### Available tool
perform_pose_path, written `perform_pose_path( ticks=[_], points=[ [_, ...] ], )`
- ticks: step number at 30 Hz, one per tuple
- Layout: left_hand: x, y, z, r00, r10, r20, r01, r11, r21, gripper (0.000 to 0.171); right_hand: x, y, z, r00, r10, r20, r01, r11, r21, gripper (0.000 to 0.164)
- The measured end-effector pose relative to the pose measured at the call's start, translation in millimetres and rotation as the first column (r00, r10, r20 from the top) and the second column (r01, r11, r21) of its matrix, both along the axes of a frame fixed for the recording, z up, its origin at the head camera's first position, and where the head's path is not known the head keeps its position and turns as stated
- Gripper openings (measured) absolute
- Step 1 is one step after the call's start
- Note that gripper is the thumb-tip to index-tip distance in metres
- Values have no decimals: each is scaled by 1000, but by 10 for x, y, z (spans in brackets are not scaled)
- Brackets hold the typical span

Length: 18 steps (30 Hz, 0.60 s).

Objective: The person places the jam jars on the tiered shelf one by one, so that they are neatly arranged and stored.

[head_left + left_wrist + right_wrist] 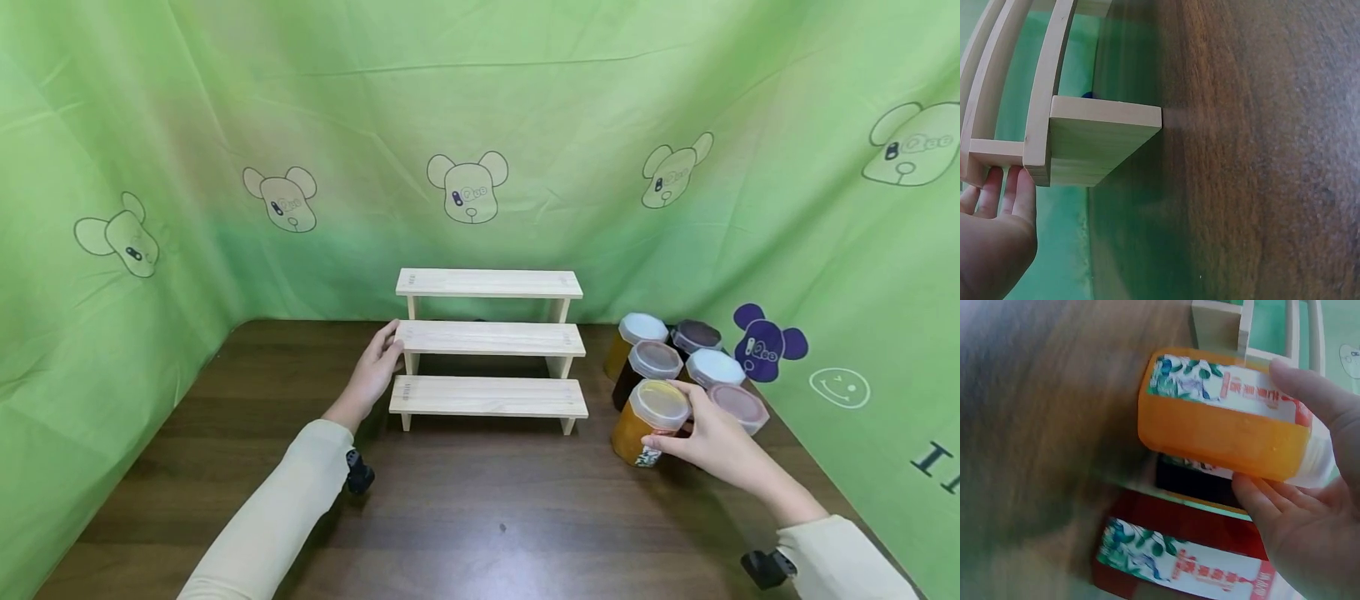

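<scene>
A pale wooden three-step rack (491, 337) stands near the back of the table. My left hand (375, 367) holds the left end of its middle step; in the left wrist view the fingers (1016, 197) lie against the rack's side piece. On the right, my right hand (716, 437) grips a clear-lidded plastic jar of orange contents (637, 425), thumb on its label side and other fingers on the opposite side. The right wrist view shows this orange jar (1222, 434) close up, its label printed with green leaves and red characters. Beside it is a dark red jar (1179, 547).
Several more jars crowd behind and beside the held one: a white-lidded one (643, 327), a dark-lidded one (696, 335), a brownish-lidded one (655, 360) and a pink-lidded one (738, 406). Green printed cloth (465, 100) surrounds the brown wooden table (465, 517).
</scene>
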State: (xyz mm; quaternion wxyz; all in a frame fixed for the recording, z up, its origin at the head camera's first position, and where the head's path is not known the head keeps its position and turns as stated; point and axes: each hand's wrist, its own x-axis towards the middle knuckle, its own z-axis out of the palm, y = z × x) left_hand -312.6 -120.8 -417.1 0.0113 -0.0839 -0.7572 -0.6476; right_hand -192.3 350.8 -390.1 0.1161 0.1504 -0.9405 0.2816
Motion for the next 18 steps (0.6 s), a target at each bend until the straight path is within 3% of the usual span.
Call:
perform_pose_path(
  ticks=[4, 5, 10, 12, 18],
  points=[
    [7, 8, 31, 1000, -11, 15, 11, 1000, 1, 54, 2, -10, -77, 999, -12, 45, 16, 996, -91, 79],
    [41, 12, 78, 1000, -13, 18, 13, 1000, -2, 54, -5, -11, -101, 999, 9, 49, -3, 993, -114, 75],
    [51, 20, 86, 1000, -13, 18, 13, 1000, -10, 53, -42, 5, -261, 991, 95, 89, -79, 982, -173, 67],
    [3, 13, 11, 1000, -10, 9, 10, 1000, -5, 53, -38, 6, -313, 990, 60, 124, -40, 986, -163, 70],
    [-1, 22, 22, 1000, -6, 11, 6, 1000, -8, 53, -14, -22, -387, 980, -9, 201, 45, 984, -175, 74]
  ],
)
